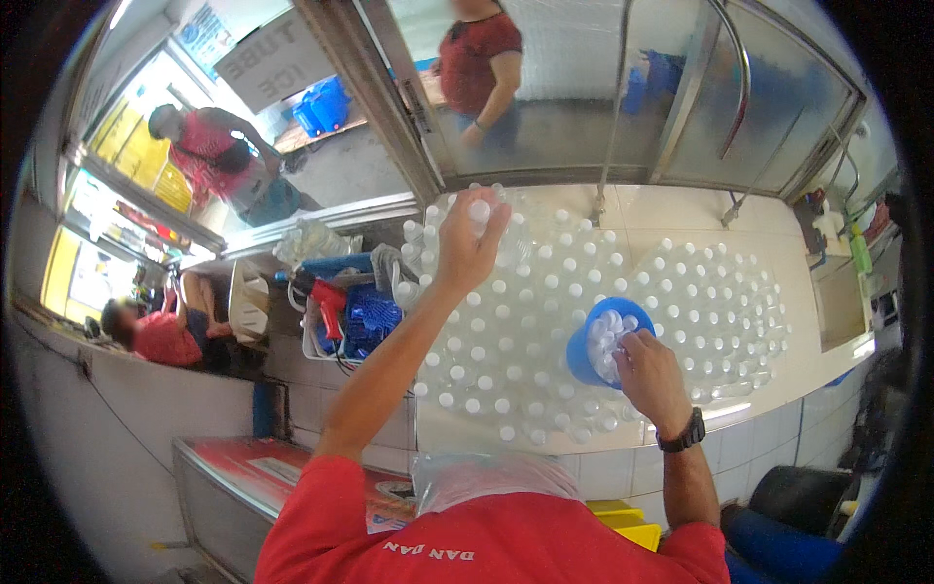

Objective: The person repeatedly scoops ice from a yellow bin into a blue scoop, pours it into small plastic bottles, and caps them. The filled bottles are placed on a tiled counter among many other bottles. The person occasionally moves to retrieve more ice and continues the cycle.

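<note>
My left hand (467, 244) reaches to the far left of a tiled counter (642, 208), its thumb and fingers around the white-capped top of a clear plastic bottle (479, 212). Many similar bottles (511, 321) stand upright in close rows around it, most with white caps. My right hand (651, 376) is at a blue plastic tub (584, 358) among the bottles. Its fingertips dip into small clear-white plastic pieces (606, 339), perhaps caps or cap seals. Whether they pinch a piece is hidden. A black watch (682, 432) is on my right wrist.
Left of the bottles, a white basket (315, 343) holds a red heat gun or hair dryer (327, 306) and blue items. Glass panels (569, 131) border the counter's back, with people (481, 66) beyond. A sink (839, 306) lies at the right end.
</note>
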Motion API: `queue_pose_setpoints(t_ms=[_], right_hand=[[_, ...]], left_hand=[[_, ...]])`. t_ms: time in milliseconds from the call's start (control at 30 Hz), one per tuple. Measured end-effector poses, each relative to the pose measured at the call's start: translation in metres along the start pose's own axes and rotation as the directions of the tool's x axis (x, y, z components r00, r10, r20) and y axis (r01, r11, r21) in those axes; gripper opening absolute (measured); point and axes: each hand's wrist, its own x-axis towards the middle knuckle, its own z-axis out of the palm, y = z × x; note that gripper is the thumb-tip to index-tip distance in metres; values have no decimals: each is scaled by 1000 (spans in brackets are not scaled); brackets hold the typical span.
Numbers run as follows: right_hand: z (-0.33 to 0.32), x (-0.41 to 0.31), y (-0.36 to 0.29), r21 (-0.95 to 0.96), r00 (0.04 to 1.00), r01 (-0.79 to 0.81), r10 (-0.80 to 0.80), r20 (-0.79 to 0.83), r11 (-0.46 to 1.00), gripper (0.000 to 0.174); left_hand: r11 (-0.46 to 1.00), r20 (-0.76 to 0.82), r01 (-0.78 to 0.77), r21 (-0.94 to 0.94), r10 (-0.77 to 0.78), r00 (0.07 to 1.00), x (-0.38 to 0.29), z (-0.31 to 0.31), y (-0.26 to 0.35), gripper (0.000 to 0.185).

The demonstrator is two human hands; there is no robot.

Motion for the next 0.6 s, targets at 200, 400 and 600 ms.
queue_pose_setpoints(t_ms=[200,400,600], right_hand=[[37,17,40,-186,951,235,-187,245,954,20],[20,31,35,-139,945,229,-185,270,964,23],[-7,38,20,-1,950,159,-153,274,987,35]], left_hand=[[991,58,33,133,-41,998,20,102,-110,31],[921,485,-70,384,-137,864,-7,141,-159,32],[835,372,76,545,-322,871,-9,162,-177,35]])
